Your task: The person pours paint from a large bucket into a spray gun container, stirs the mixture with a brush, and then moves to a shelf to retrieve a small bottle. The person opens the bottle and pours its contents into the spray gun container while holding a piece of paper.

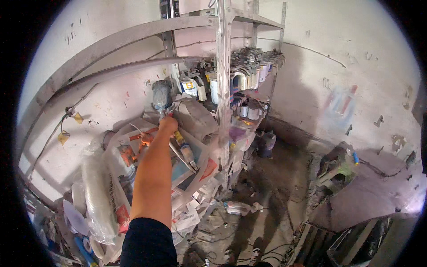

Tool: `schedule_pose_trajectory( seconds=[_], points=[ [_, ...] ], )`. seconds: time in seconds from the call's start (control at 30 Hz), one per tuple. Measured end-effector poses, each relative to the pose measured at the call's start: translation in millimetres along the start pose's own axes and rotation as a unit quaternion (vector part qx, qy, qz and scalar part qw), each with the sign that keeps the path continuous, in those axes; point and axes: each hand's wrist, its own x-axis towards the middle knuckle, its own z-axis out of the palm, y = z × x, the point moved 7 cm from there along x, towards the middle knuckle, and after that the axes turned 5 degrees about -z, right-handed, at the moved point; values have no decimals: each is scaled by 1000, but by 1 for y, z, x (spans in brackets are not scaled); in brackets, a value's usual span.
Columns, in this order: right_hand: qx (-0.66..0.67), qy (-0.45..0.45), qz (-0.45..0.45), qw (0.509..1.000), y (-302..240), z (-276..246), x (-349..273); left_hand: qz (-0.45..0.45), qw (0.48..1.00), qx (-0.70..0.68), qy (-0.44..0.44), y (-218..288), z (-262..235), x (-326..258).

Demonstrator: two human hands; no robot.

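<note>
My left hand (168, 124) reaches out at arm's length toward the lower shelf of a metal rack (223, 89). Its fingers are closed on the handle of what looks like a paint spray gun; the gun's grey cup (161, 95) stands upright just above my fist. My dark sleeve enters from the lower edge. Just right of my forearm a sealant tube (185, 150) lies slanted on a heap of newspapers (133, 142). A crumpled grey bag (195, 118) sits beside the hand. My right hand is out of the picture.
Paint cans (249, 66) crowd the rack's upper shelves. A sleeve of stacked plastic cups (95, 191) leans at the left. A white bottle (238, 208) and a dark jug (267, 144) are on the dirty floor. Scrap is piled at the right (338, 171).
</note>
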Motion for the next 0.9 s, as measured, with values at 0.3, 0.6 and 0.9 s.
schedule_pose_trajectory(
  seconds=[0.3, 0.6, 0.9],
  points=[
    [-58, -157, 41, 985, 9, -16, 177, 19, 977, 60, 204, 24, -78, -139],
    [-117, -201, -44, 972, -49, 22, 294, -75, 922, -356, 131, 50, -8, -535],
    [-431, -366, -17, 825, -32, 190, 163, -545, 761, -352, -19, -14, 204, -924]
  ],
)
